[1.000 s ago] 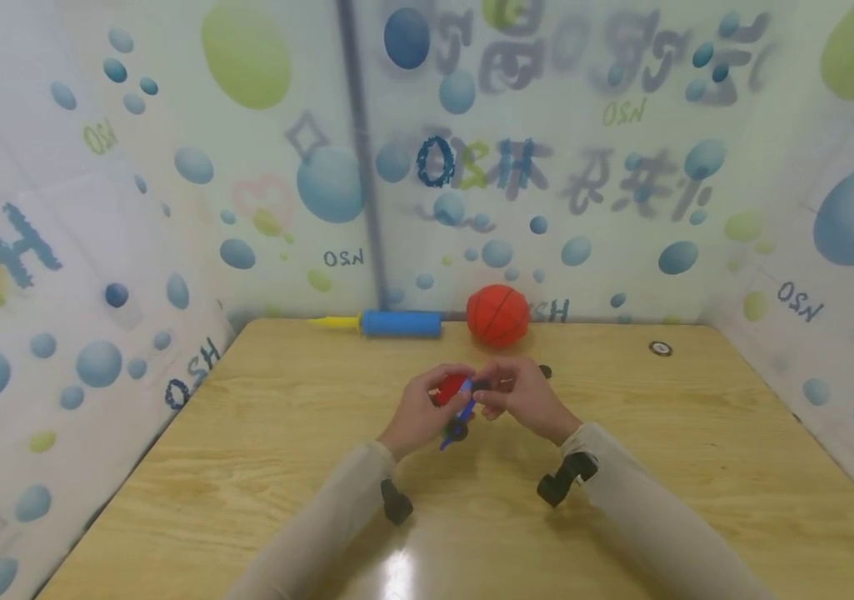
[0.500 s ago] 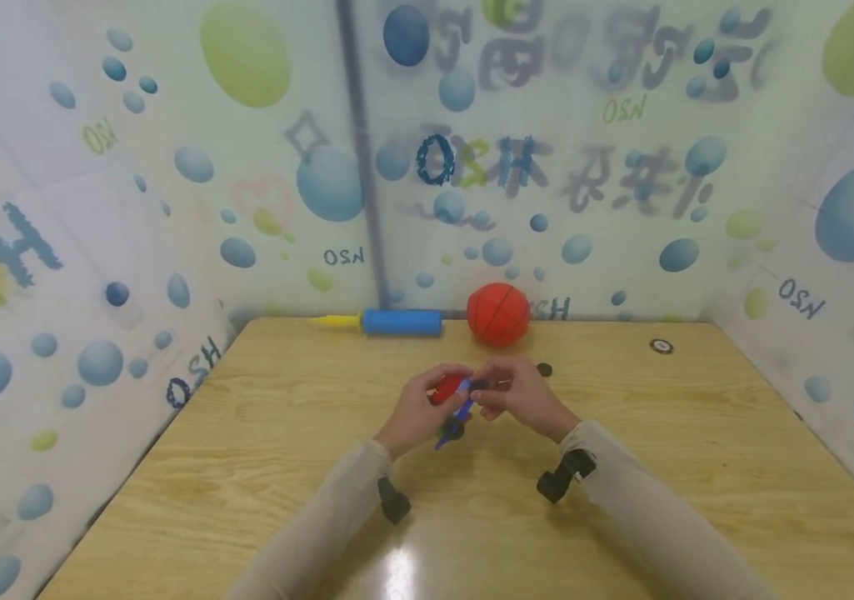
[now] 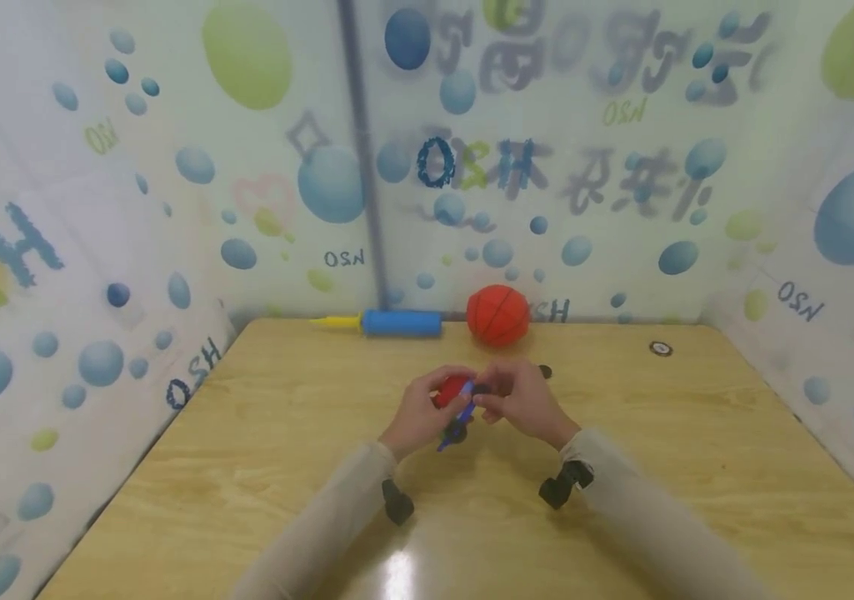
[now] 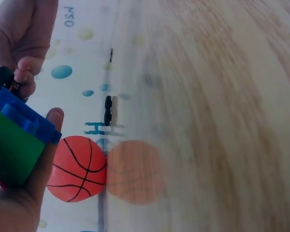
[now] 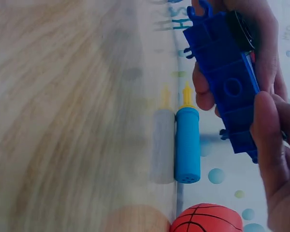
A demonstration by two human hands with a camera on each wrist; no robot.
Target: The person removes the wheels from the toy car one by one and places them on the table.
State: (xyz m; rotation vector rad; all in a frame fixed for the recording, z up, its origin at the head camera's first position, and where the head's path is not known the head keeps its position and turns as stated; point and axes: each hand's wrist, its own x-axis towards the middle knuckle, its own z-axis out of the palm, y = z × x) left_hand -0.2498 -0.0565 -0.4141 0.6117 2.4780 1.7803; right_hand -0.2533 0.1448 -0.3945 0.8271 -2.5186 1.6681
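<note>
Toy [image 5: 224,79] tilted above the desk [image 3: 247,408], we grip its body [image 4: 12,145] in the curled fingers of our left hand [image 3: 421,412], probably to steady it, leaving one end free for our right hand [image 3: 530,403], whose fingers pinch a wheel [image 4: 0,79] there.

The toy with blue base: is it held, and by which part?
The left hand grips the toy by its body; the right hand pinches a black wheel.

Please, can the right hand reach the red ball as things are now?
Probably yes: nothing seems to stand between the right hand and the red ball, though the hand appears busy with a black wheel.
</note>
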